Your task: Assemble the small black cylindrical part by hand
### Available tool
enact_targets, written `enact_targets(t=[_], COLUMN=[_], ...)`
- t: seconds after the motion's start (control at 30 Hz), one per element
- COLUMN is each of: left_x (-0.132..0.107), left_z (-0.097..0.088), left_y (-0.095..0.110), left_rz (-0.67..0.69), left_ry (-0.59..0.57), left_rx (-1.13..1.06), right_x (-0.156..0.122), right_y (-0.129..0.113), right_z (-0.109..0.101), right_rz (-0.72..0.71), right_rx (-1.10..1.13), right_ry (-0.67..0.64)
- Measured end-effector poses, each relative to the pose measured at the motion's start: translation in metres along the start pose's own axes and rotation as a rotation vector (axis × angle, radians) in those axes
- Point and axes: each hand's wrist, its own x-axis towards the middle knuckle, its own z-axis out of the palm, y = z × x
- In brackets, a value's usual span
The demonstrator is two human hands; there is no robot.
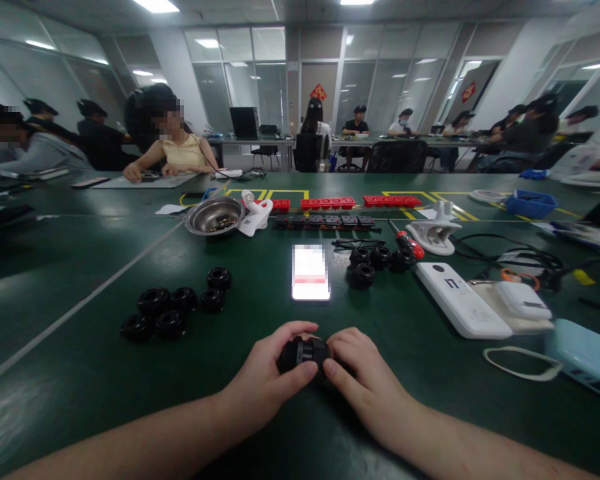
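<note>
Close to me, at the middle of the table, my left hand (266, 368) and my right hand (361, 375) meet around a black threaded fitting (306, 352). The left fingers curl round its left end, thumb along the near side. My right fingers and thumb grip the other end, hiding much of it. Ridges like screw threads show in the middle of the fitting. Beyond the hands lies a lit phone (311, 273). Several black ring-shaped parts (170, 321) lie to the left, and more black ring-shaped parts (364, 273) sit beyond my right hand.
A metal bowl (193, 225) with small brass-coloured pieces stands at the back left. Red strips (327, 203) and a black strip (325, 223) lie behind the phone. To the right are a screwdriver (414, 247), a white power bank (463, 303) and cables. Other people sit around the table.
</note>
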Motion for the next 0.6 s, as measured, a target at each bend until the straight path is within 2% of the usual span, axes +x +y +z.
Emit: enact_targets(t=[0.2, 0.47, 0.6], left_x=[0.0020, -0.0028, -0.0018], left_z=[-0.0027, -0.0014, -0.0007], left_y=[0.0006, -0.0020, -0.0027], left_rz=[-0.025, 0.068, 0.079], left_ry=[-0.021, 0.050, -0.037], left_rx=[0.020, -0.012, -0.070], right_x=[-0.0007, -0.0015, -0.0004], right_y=[-0.0025, -0.0023, -0.0017], right_z=[0.0012, 0.0003, 0.0005], right_rz=[0.036, -0.015, -0.029], right_rx=[-0.045, 0.007, 0.032], right_ry=[0.026, 0.006, -0.018])
